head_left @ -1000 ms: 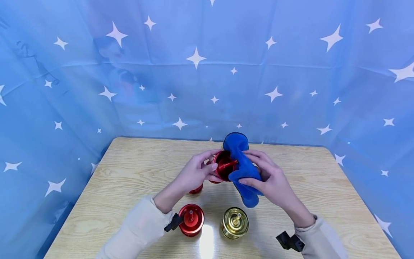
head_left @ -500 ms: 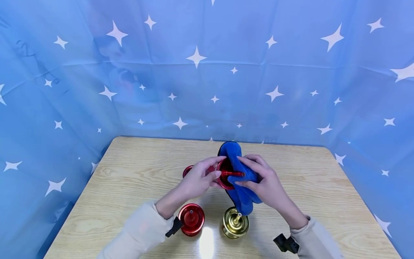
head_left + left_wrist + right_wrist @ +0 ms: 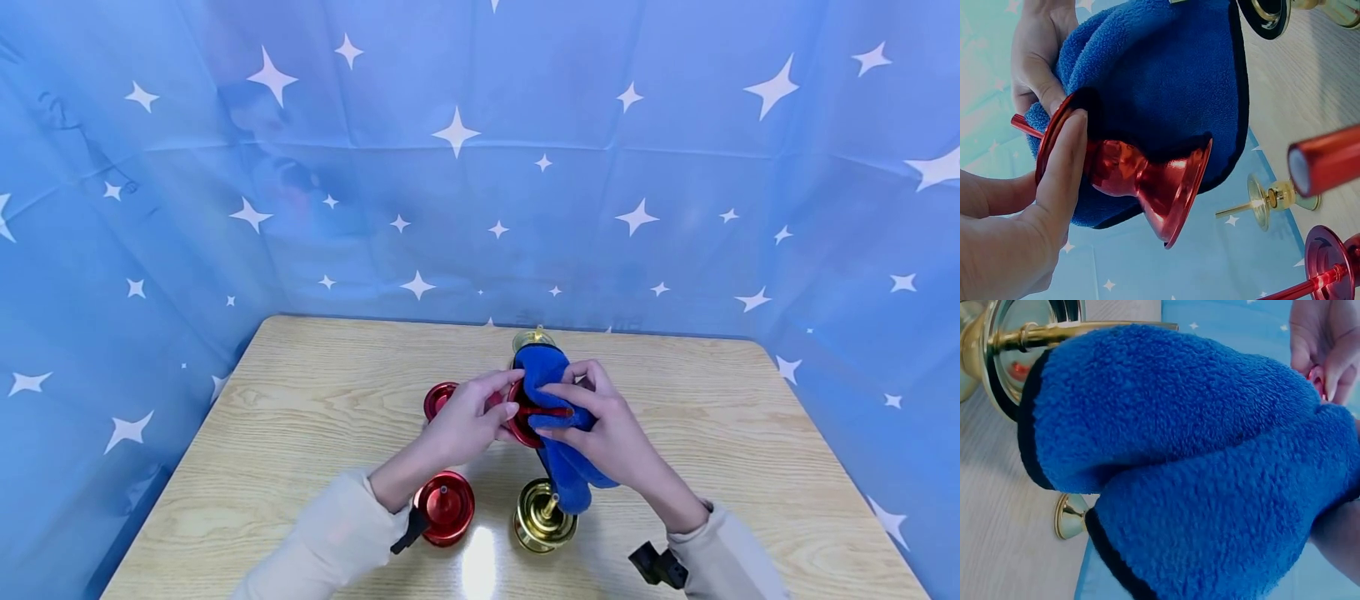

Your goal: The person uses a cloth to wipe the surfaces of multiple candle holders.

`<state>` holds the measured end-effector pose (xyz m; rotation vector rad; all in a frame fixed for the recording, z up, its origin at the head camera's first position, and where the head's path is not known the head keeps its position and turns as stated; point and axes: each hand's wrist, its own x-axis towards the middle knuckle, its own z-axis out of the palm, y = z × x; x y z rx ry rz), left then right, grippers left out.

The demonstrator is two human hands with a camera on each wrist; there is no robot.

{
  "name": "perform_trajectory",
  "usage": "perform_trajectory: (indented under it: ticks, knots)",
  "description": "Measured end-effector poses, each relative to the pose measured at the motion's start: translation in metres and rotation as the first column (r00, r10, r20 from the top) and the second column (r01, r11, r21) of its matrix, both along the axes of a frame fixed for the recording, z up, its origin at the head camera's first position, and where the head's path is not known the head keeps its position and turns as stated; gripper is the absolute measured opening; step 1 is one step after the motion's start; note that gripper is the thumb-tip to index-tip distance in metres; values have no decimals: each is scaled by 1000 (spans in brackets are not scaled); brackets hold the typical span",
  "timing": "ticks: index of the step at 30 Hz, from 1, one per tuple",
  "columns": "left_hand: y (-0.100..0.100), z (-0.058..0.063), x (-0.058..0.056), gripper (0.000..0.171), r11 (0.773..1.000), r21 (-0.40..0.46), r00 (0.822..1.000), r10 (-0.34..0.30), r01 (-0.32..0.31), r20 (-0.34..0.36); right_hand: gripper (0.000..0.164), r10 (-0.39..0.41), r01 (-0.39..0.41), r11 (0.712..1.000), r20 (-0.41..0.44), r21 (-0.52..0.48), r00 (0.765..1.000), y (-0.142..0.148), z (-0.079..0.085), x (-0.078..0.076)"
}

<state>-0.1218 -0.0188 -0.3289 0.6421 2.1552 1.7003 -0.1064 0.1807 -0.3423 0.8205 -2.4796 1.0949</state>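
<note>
My left hand (image 3: 459,425) pinches the rim of a shiny red metal hourglass-shaped piece (image 3: 1172,187) with flared ends and a thin central rod. It is tilted on its side, its cup facing my right hand (image 3: 615,433). That hand grips a bunched blue towel cloth (image 3: 542,365) with black edging, its thumb and fingers pressing folds of it around the red rod inside the cup. In the right wrist view the cloth (image 3: 1179,425) fills most of the frame and hides much of the right hand.
Standing on the wooden table (image 3: 315,400) are a red piece (image 3: 439,395) behind my left hand, another red one (image 3: 447,521) in front, a gold one (image 3: 542,523) near the cloth's lower end, and a gold one (image 3: 525,340) at the back. A blue star-patterned curtain (image 3: 375,183) surrounds the table.
Both hands have moved slightly nearer with the red piece and the cloth. The right hand's fingers have closed in on the rod, pressing the cloth round it. The back gold piece has come into sight.
</note>
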Motion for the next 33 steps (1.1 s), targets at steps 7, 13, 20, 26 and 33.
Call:
perform_trajectory:
  ticks: [7, 13, 20, 26, 33]
  knots:
    - [2, -3, 1, 40, 999, -30, 1000, 23, -23, -5, 32, 15, -13, 999, 28, -49, 999, -2, -4, -1]
    - [2, -4, 1, 40, 999, 28, 999, 18, -19, 32, 26, 36, -32, 993, 36, -113, 999, -4, -4, -1]
    - [3, -4, 0, 42, 995, 101, 996, 16, -24, 88, 23, 19, -3, 989, 102, -149, 995, -3, -5, -1]
    - [4, 1, 1, 42, 999, 16, 998, 40, -41, 53, 23, 13, 14, 987, 164, -162, 986, 1, -5, -1]
    - [6, 2, 0, 41, 998, -14, 998, 67, -67, 17, 24, 35, -10, 987, 155, -161, 987, 8, 4, 0]
